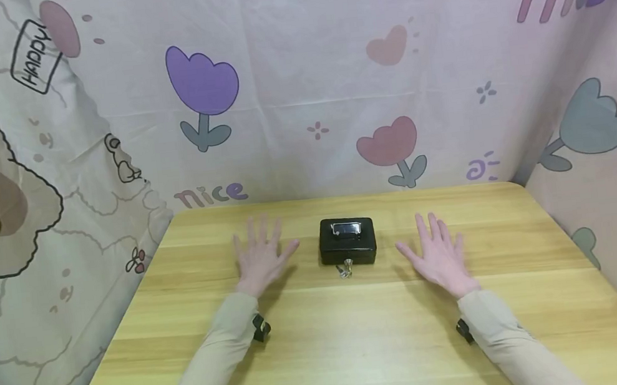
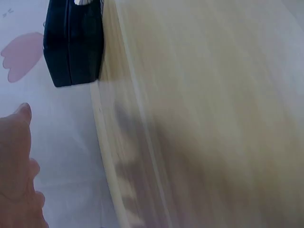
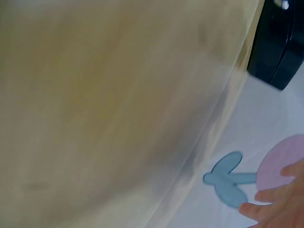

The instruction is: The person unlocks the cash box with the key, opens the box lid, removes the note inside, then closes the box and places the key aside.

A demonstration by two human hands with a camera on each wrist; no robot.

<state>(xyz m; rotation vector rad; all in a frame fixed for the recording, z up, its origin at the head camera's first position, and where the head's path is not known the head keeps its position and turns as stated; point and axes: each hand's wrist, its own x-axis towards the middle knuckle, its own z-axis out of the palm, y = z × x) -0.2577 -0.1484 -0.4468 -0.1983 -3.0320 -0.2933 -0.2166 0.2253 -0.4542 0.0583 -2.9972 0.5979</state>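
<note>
A small black cash box (image 1: 347,242) with a silver handle on its lid stands closed near the back middle of the table. Keys (image 1: 344,271) hang at the lock on its front. To the left of the box is my left hand (image 1: 261,259), fingers spread and holding nothing. My right hand (image 1: 440,258) is on the other side, its fingers also spread and its grasp free. Neither hand touches the box. Both wrist views show part of the box, the left one (image 2: 73,45) at the top left and the right one (image 3: 278,45) at the top right.
The wooden table (image 1: 353,351) reaches back to a patterned cloth (image 1: 285,82) with flowers and words. Cloth also hangs along the left and right sides. A dark wrist camera (image 1: 261,328) sits under the left cuff, another (image 1: 464,330) by the right cuff.
</note>
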